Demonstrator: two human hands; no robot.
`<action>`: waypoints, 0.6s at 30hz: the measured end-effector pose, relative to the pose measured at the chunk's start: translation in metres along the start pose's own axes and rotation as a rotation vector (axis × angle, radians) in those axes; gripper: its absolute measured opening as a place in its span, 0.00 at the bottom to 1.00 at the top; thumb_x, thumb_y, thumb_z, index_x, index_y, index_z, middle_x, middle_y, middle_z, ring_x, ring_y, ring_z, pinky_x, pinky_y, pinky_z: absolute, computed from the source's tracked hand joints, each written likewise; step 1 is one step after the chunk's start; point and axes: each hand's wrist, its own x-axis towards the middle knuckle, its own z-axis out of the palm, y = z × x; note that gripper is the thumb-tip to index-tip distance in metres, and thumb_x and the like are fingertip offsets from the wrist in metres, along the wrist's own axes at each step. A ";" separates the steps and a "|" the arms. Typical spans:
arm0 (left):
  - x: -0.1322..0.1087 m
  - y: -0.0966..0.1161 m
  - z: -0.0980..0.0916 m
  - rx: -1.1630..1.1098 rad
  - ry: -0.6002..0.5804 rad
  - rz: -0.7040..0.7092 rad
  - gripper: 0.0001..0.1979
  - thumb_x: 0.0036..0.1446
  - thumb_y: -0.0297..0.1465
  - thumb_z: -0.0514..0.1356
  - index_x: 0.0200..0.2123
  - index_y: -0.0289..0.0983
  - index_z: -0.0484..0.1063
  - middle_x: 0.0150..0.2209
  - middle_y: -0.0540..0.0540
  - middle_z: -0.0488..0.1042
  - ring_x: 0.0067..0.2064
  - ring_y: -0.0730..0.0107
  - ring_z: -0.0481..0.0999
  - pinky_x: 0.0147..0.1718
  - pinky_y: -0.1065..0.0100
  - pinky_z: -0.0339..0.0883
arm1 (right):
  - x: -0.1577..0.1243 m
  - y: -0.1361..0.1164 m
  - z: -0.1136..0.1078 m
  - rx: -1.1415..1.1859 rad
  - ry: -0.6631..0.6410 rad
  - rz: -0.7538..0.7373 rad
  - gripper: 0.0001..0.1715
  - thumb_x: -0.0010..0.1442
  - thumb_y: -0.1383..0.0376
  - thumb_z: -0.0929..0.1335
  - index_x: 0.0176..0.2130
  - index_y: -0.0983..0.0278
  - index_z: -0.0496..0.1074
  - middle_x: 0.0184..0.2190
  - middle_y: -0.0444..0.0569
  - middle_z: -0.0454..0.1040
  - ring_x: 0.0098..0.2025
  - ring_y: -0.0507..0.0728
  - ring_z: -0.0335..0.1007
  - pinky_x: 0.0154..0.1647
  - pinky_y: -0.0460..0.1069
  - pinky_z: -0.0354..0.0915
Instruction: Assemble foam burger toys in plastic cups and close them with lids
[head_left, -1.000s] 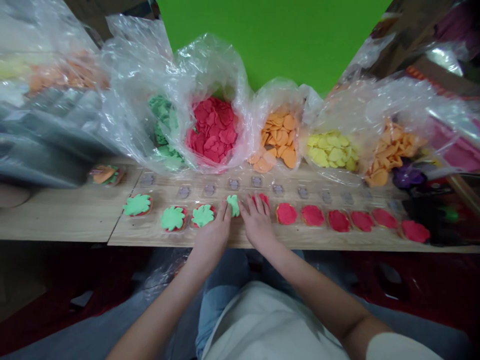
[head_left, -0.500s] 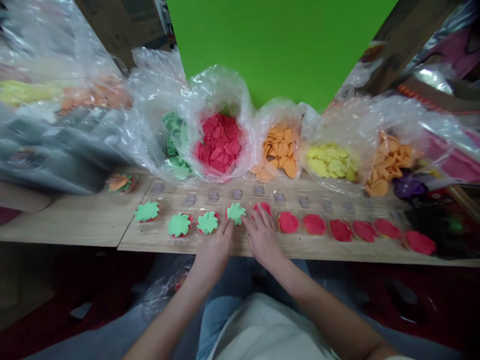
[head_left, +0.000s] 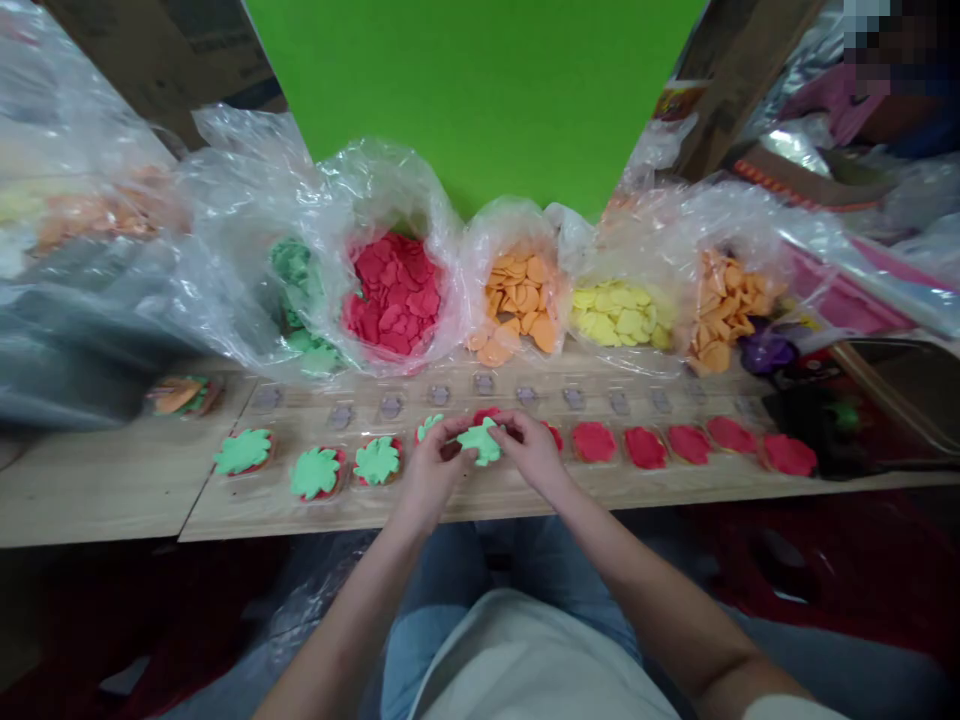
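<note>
My left hand (head_left: pixel 436 462) and my right hand (head_left: pixel 534 452) pinch a light-green scalloped foam piece (head_left: pixel 481 440) between them, above the row of clear trays. Just behind it a red foam piece (head_left: pixel 486 414) shows in part. To the left, green pieces lie on red ones in the trays, such as this green-topped stack (head_left: pixel 377 460); the one nearest my left hand (head_left: pixel 429 427) is partly covered. Several trays topped with red foam pieces (head_left: pixel 594 441) continue to the right of my right hand.
Along the back stand open plastic bags of green pieces (head_left: pixel 296 285), red pieces (head_left: pixel 397 295), orange pieces (head_left: pixel 521 290) and yellow pieces (head_left: pixel 619 313). A green panel (head_left: pixel 465 90) rises behind them. A dark tray (head_left: pixel 900 400) sits at the right, and a filled clear box (head_left: pixel 180 395) at the left.
My hands have come together on a green piece, lifted above the trays. Before, they were apart, touching neighbouring trays. The view has shifted right.
</note>
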 end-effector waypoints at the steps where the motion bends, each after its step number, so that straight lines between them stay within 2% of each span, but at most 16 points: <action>1: 0.004 -0.001 -0.001 0.135 0.022 0.064 0.19 0.46 0.24 0.58 0.45 0.35 0.66 0.46 0.42 0.70 0.45 0.66 0.71 0.45 0.61 0.65 | 0.005 0.001 -0.001 -0.142 0.008 -0.062 0.11 0.56 0.61 0.64 0.39 0.63 0.69 0.32 0.45 0.74 0.34 0.52 0.69 0.35 0.47 0.64; 3: 0.009 0.000 -0.002 0.447 0.054 0.220 0.21 0.47 0.21 0.56 0.47 0.37 0.66 0.48 0.41 0.68 0.48 0.63 0.69 0.47 0.58 0.64 | 0.012 0.003 -0.001 -0.435 0.014 -0.166 0.11 0.58 0.64 0.63 0.41 0.62 0.69 0.36 0.47 0.73 0.39 0.54 0.68 0.40 0.48 0.62; 5: 0.008 0.005 -0.001 0.744 0.029 0.361 0.22 0.49 0.21 0.54 0.50 0.38 0.64 0.51 0.41 0.67 0.52 0.61 0.65 0.50 0.54 0.60 | 0.016 0.003 0.000 -0.669 0.004 -0.237 0.11 0.59 0.66 0.62 0.43 0.63 0.69 0.38 0.50 0.72 0.42 0.55 0.66 0.43 0.49 0.61; 8: -0.003 0.011 0.003 1.016 -0.072 0.472 0.20 0.54 0.25 0.52 0.51 0.37 0.63 0.53 0.41 0.65 0.55 0.59 0.62 0.54 0.53 0.55 | 0.019 0.005 -0.001 -0.796 -0.007 -0.294 0.12 0.59 0.66 0.62 0.44 0.64 0.68 0.38 0.50 0.72 0.43 0.55 0.65 0.43 0.48 0.60; 10: -0.012 0.013 0.004 1.075 -0.104 0.478 0.18 0.56 0.28 0.52 0.51 0.37 0.63 0.52 0.41 0.66 0.54 0.59 0.63 0.54 0.55 0.56 | 0.020 0.005 -0.005 -0.737 0.009 -0.298 0.12 0.60 0.66 0.62 0.44 0.64 0.68 0.38 0.49 0.72 0.42 0.54 0.65 0.42 0.47 0.60; 13: -0.018 0.012 0.000 1.055 -0.023 0.445 0.16 0.58 0.30 0.50 0.49 0.38 0.65 0.48 0.42 0.69 0.50 0.61 0.66 0.50 0.57 0.59 | 0.021 -0.001 -0.014 -0.672 0.092 -0.319 0.12 0.61 0.65 0.61 0.42 0.64 0.68 0.38 0.48 0.72 0.42 0.54 0.65 0.43 0.47 0.60; 15: -0.016 0.011 -0.005 1.034 0.031 0.429 0.14 0.59 0.30 0.49 0.47 0.38 0.66 0.44 0.43 0.71 0.48 0.62 0.68 0.48 0.58 0.61 | 0.017 -0.006 -0.017 -0.740 0.110 -0.398 0.12 0.61 0.66 0.60 0.41 0.64 0.69 0.38 0.49 0.71 0.44 0.55 0.63 0.47 0.49 0.58; 18: -0.010 0.009 -0.010 1.066 0.041 0.431 0.14 0.59 0.29 0.48 0.46 0.37 0.67 0.44 0.43 0.72 0.47 0.62 0.68 0.48 0.59 0.61 | 0.005 -0.007 -0.014 -0.900 -0.007 -0.522 0.12 0.61 0.67 0.60 0.39 0.64 0.70 0.38 0.50 0.71 0.46 0.58 0.60 0.49 0.52 0.56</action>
